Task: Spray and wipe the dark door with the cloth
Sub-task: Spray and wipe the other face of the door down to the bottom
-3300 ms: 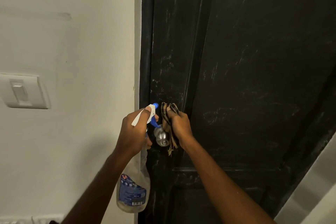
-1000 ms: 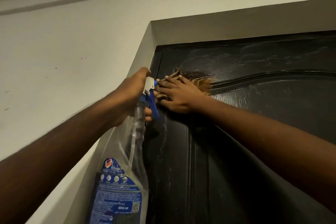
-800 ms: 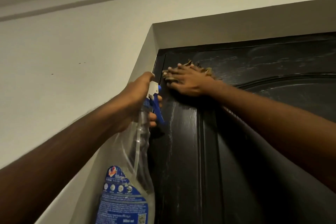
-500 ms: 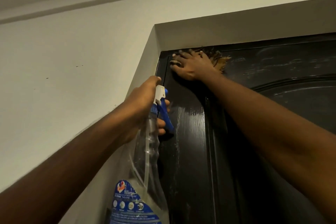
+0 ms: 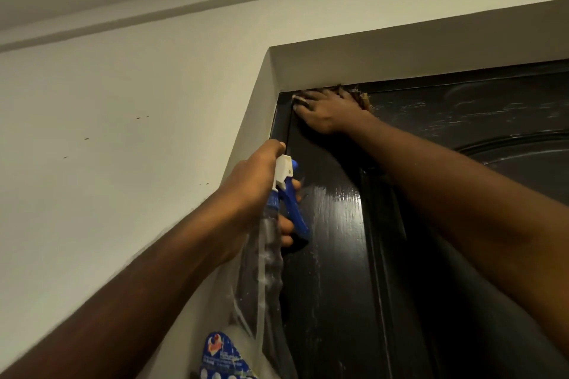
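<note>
The dark door (image 5: 335, 255) fills the right side, glossy with wet streaks and pale smears. My right hand (image 5: 326, 114) lies flat on the door's top left corner, pressing a brown cloth (image 5: 363, 98) against it; only the cloth's frayed edge shows beyond my fingers. My left hand (image 5: 255, 188) grips the neck of a clear spray bottle (image 5: 264, 271) with a white and blue trigger head, held just left of the door's edge, nozzle toward the door.
A pale wall (image 5: 123, 148) covers the left. The door recess (image 5: 369, 52) runs just above my right hand. A ceiling moulding (image 5: 215, 0) crosses the top.
My right hand slid the cloth up and left from the upper panel to the door's top corner. My left hand with the bottle moved slightly right. Earlier still, both hands were down at the door knob.
</note>
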